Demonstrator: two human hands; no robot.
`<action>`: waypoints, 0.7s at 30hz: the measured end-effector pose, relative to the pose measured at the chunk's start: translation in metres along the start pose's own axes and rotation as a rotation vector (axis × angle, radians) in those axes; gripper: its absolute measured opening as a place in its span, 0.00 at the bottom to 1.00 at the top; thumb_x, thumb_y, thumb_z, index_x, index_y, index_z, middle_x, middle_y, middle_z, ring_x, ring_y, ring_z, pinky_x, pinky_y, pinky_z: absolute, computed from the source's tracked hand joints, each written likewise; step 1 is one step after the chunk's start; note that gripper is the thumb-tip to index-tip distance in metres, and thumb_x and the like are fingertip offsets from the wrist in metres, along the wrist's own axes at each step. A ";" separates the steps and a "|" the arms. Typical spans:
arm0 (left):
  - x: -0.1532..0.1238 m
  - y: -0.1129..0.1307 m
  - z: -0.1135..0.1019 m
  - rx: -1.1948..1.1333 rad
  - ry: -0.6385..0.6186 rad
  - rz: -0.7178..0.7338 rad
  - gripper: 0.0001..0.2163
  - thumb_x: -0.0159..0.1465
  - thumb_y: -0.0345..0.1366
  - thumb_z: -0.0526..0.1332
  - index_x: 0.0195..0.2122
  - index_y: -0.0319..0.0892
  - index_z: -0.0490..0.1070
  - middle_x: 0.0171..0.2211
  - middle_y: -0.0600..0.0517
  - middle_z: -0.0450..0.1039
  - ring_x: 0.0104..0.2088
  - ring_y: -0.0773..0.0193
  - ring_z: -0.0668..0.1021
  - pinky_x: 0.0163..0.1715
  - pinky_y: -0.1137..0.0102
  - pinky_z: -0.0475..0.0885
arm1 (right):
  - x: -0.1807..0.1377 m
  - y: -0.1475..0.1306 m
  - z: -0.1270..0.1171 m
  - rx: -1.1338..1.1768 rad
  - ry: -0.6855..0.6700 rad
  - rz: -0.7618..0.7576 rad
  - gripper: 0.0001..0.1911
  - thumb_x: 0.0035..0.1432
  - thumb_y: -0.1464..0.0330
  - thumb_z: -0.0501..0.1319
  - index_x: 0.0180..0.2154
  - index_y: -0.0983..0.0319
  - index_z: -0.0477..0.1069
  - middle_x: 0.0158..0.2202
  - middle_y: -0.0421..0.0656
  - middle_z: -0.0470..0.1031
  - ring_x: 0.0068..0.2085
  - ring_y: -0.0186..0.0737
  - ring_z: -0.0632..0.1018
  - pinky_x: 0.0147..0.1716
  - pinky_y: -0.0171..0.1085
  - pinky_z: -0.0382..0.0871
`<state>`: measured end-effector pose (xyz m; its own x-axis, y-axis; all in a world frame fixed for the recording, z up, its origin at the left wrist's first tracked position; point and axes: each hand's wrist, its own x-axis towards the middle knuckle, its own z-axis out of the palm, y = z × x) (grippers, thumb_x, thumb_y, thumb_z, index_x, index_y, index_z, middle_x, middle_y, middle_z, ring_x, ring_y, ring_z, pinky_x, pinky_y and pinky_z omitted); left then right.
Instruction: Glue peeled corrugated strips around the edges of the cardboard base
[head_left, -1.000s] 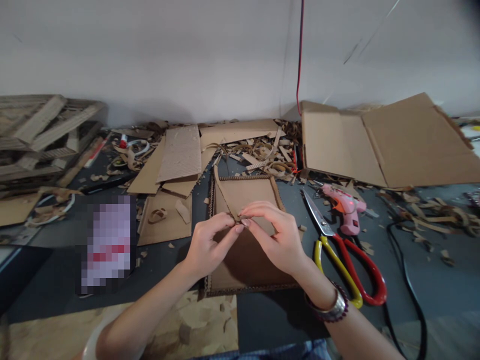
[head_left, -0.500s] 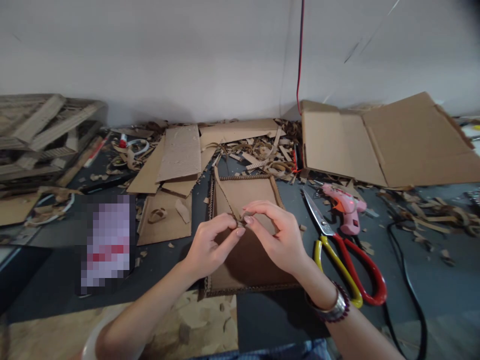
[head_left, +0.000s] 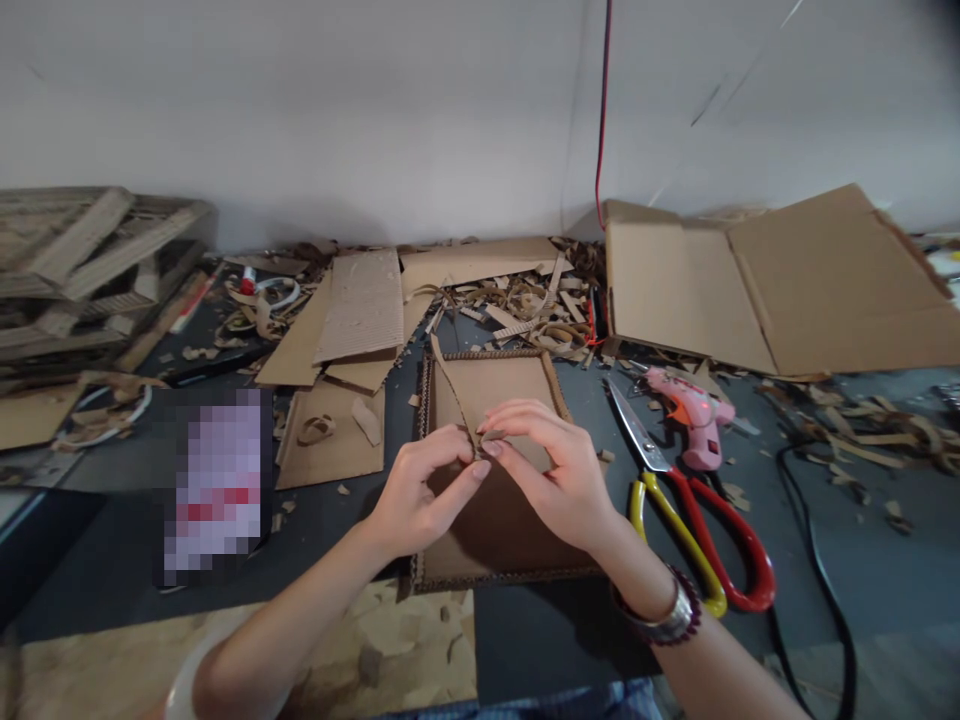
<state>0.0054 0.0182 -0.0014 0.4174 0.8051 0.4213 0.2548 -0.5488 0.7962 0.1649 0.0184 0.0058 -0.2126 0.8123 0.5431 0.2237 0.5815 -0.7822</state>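
A thin cardboard strip (head_left: 454, 385) runs from the far left corner of a shallow cardboard tray down to my fingertips. My left hand (head_left: 431, 490) pinches it near its lower end. Close against it, my right hand (head_left: 551, 465) has thumb and forefinger closed on the same strip, whose tip is partly hidden by the fingers. Both hands are held above the cardboard tray (head_left: 499, 380), which has raised corrugated edges around a flat base.
Scissors (head_left: 660, 470) with yellow and red handles lie right of the tray, beside a pink glue gun (head_left: 697, 410). A pixelated phone-like object (head_left: 214, 490) lies left. Cardboard scraps (head_left: 525, 310), a folded cardboard sheet (head_left: 847, 290) and stacked cardboard frames (head_left: 90, 260) line the back.
The fingertips of both hands have shifted slightly along the strip, and the right fingers have turned a little. Otherwise the scene is almost the same.
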 end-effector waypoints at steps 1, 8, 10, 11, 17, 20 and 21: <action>0.000 0.000 0.000 0.002 -0.002 -0.002 0.10 0.62 0.32 0.53 0.22 0.42 0.59 0.20 0.56 0.56 0.23 0.68 0.62 0.24 0.72 0.59 | 0.000 0.000 0.000 -0.007 0.001 0.001 0.06 0.54 0.77 0.58 0.32 0.60 0.69 0.33 0.44 0.75 0.40 0.39 0.74 0.42 0.40 0.69; 0.000 0.001 0.000 0.027 -0.026 0.000 0.10 0.61 0.32 0.52 0.22 0.42 0.57 0.20 0.56 0.57 0.23 0.67 0.63 0.26 0.71 0.61 | -0.001 0.002 -0.001 -0.001 0.026 0.077 0.05 0.54 0.75 0.57 0.32 0.60 0.68 0.34 0.44 0.74 0.39 0.39 0.74 0.40 0.41 0.69; 0.000 0.002 0.001 0.024 -0.021 0.008 0.10 0.61 0.32 0.53 0.22 0.42 0.57 0.20 0.56 0.57 0.23 0.67 0.63 0.26 0.71 0.61 | -0.001 0.001 -0.001 0.023 0.016 0.077 0.05 0.54 0.75 0.58 0.32 0.60 0.68 0.34 0.44 0.74 0.40 0.39 0.74 0.41 0.41 0.69; 0.000 0.002 0.001 0.018 -0.018 0.014 0.10 0.61 0.32 0.53 0.22 0.42 0.58 0.20 0.56 0.58 0.23 0.67 0.63 0.26 0.71 0.61 | 0.000 0.000 -0.002 0.034 0.003 0.072 0.05 0.54 0.75 0.58 0.33 0.61 0.69 0.34 0.44 0.74 0.40 0.39 0.74 0.41 0.40 0.69; 0.000 0.001 0.001 -0.005 -0.022 0.021 0.10 0.61 0.31 0.53 0.22 0.42 0.59 0.21 0.54 0.60 0.25 0.66 0.64 0.27 0.70 0.62 | 0.002 -0.003 -0.004 0.054 -0.028 0.061 0.04 0.53 0.75 0.60 0.30 0.61 0.71 0.35 0.45 0.74 0.39 0.38 0.74 0.41 0.39 0.69; 0.000 0.001 0.000 0.000 -0.021 0.022 0.10 0.60 0.30 0.54 0.21 0.42 0.58 0.20 0.55 0.59 0.24 0.67 0.63 0.27 0.70 0.61 | 0.002 -0.001 -0.003 0.040 -0.012 0.035 0.05 0.53 0.76 0.60 0.29 0.60 0.71 0.33 0.44 0.75 0.40 0.39 0.74 0.42 0.40 0.69; 0.000 0.001 0.000 0.000 -0.020 0.020 0.10 0.60 0.29 0.54 0.21 0.42 0.57 0.20 0.55 0.58 0.24 0.67 0.63 0.27 0.70 0.61 | 0.002 -0.001 -0.002 0.029 -0.006 0.025 0.05 0.52 0.76 0.60 0.30 0.60 0.71 0.33 0.44 0.76 0.40 0.39 0.74 0.42 0.41 0.69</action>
<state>0.0062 0.0176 -0.0003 0.4401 0.7894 0.4280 0.2467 -0.5646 0.7876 0.1666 0.0201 0.0081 -0.2129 0.8264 0.5213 0.2013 0.5592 -0.8042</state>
